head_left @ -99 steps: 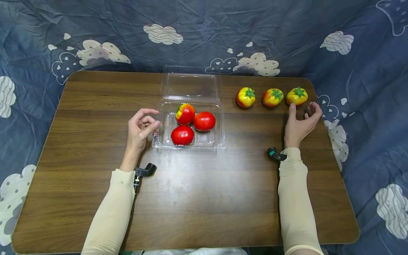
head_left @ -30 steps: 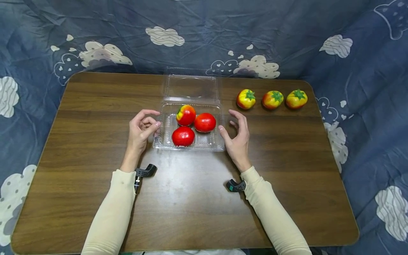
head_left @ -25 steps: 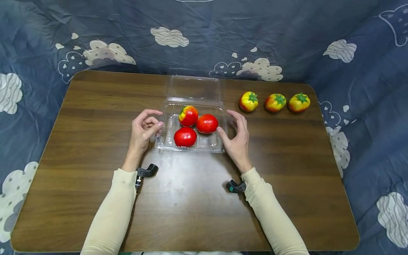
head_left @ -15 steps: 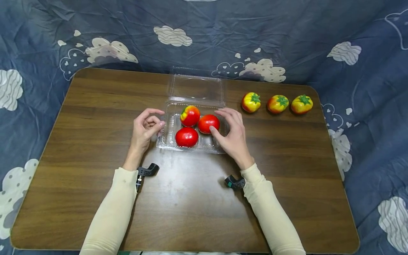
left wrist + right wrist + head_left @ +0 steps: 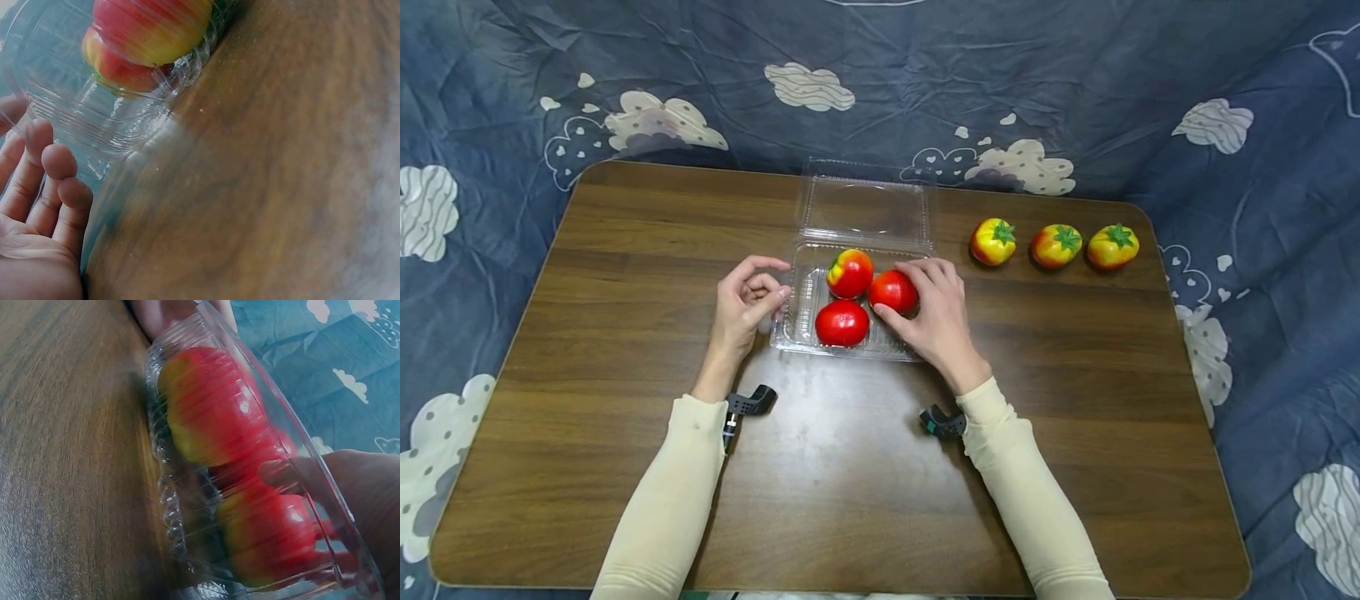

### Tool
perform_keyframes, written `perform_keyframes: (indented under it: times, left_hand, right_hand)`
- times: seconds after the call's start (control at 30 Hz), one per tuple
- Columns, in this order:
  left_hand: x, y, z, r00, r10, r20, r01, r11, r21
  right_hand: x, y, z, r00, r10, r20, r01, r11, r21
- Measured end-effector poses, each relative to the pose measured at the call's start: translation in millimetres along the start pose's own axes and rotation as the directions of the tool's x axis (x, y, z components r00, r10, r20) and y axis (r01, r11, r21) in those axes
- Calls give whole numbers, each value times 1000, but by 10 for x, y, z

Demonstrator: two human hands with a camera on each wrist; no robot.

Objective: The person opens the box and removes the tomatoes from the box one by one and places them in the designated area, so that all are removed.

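Note:
A clear plastic tray (image 5: pixel 797 312) with its lid (image 5: pixel 865 208) folded open behind it stands mid-table and holds three tomatoes. My right hand (image 5: pixel 901 290) reaches in from the right, thumb and fingers curled round the right-hand red tomato (image 5: pixel 889 287). A red-and-yellow tomato (image 5: pixel 850 273) and a front red tomato (image 5: pixel 842 323) lie beside it. In the right wrist view the thumb (image 5: pixel 281 472) presses the held tomato (image 5: pixel 269 537) behind the tray wall (image 5: pixel 169 506). My left hand (image 5: pixel 784 279) pinches the tray's left rim; its other fingers (image 5: pixel 59 162) curl beside the tray (image 5: pixel 94 125).
Three yellow-red tomatoes with green stems (image 5: pixel 993 241), (image 5: pixel 1056 245), (image 5: pixel 1112 247) stand in a row at the table's back right. The brown wooden table (image 5: pixel 850 483) is surrounded by a blue cloud-patterned cloth (image 5: pixel 1075 83).
My right hand came from beside the yellow tomatoes at the far right over to the tray, reached in and closed round the right red tomato. The left hand stayed put.

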State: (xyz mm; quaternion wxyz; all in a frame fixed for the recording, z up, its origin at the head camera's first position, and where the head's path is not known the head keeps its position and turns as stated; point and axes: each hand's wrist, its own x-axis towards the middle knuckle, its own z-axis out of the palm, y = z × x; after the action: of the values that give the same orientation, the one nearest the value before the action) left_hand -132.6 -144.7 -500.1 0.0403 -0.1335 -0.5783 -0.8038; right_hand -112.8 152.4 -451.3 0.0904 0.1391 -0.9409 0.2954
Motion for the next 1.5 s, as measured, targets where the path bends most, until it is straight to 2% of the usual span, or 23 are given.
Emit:
perform_keyframes:
  times: [0.17, 0.5, 0.7, 0.9, 1.27, 1.5]
  left_hand:
    - [-5, -9, -4, 1000, -2, -2, 2, 1000, 5]
    - [1, 15, 2, 1000, -5, -3, 5, 1000, 6]
    - [-1, 15, 1, 1000, -9, -7, 9, 1000, 4]
    - [1, 9, 3, 1000, -1, -7, 1, 1000, 8]
    - [16, 14, 5, 1000, -1, -11, 1, 1000, 11]
    - [12, 9, -2, 1000, -8, -11, 8, 1000, 6]
  right_hand:
    - [8, -20, 9, 998, 19, 64, -16, 999, -42]
    - [7, -18, -5, 998, 3, 66, -1, 999, -38]
    - [14, -12, -20, 1000, 4, 12, -4, 1000, 18]
    - [37, 6, -36, 998, -30, -49, 36, 992, 123]
    - [34, -22, -88, 991, -53, -121, 80, 971, 223]
    - [26, -23, -109, 991, -45, -126, 75, 966, 246]
